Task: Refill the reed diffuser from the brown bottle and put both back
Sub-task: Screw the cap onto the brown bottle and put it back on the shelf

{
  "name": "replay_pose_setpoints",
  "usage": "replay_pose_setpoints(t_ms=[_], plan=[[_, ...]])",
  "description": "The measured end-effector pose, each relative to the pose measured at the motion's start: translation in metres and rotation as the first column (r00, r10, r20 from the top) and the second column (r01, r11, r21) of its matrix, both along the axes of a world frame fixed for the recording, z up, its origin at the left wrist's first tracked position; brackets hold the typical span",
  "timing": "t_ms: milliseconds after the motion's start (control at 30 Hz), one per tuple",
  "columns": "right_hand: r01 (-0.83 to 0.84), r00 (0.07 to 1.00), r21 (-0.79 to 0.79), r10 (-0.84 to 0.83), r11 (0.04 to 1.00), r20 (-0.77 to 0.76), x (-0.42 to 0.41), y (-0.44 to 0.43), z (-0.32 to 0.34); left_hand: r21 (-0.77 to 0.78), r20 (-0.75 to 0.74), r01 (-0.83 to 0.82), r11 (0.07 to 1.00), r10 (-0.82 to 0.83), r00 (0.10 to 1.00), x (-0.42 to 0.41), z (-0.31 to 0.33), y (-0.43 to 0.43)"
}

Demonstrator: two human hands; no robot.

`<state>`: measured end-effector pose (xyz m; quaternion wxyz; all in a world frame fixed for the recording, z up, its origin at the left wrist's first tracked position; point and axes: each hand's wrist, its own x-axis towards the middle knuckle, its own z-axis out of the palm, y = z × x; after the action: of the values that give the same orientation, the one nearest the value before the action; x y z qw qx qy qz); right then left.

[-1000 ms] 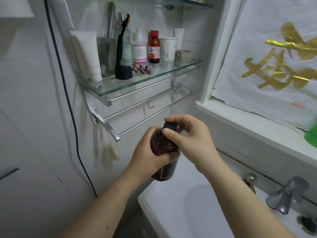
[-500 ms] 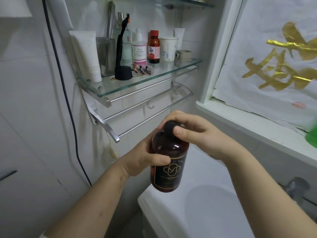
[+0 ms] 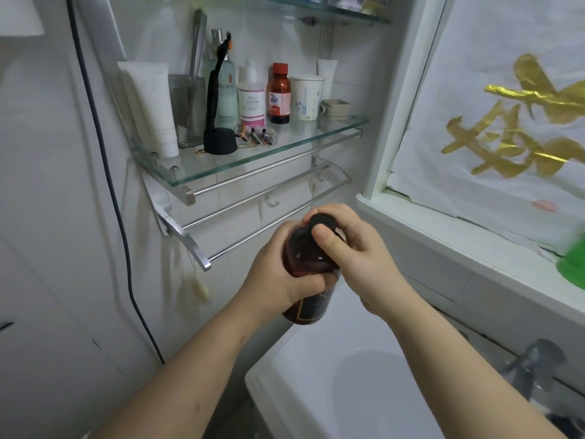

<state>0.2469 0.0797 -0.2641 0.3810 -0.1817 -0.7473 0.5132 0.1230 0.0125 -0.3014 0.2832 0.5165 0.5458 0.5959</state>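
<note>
While the left hand (image 3: 278,280) wraps the brown bottle (image 3: 311,274) by its body above the white sink (image 3: 285,384), the right hand (image 3: 354,255) pinches its black cap (image 3: 323,221); a tilt with the cap loose could likely spill oil. No diffuser shows. Behind, a glass shelf (image 3: 240,163) carries toiletries in a tiled bathroom.
</note>
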Motion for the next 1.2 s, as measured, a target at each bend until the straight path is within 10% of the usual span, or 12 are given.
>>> replay_pose_setpoints(t_ms=[500,1200], plan=[[-0.143,0.989,-0.070,0.144,0.987,0.015,-0.001,0.050,0.026,0.064,0.095,-0.035,0.997,0.029,0.995,-0.021,0.083,0.055],[0.094,0.988,-0.026,-0.097,0.995,-0.120,-0.097,0.165,0.090,0.132,-0.071,-0.394,0.910,0.405,0.911,-0.069,0.152,0.150]])
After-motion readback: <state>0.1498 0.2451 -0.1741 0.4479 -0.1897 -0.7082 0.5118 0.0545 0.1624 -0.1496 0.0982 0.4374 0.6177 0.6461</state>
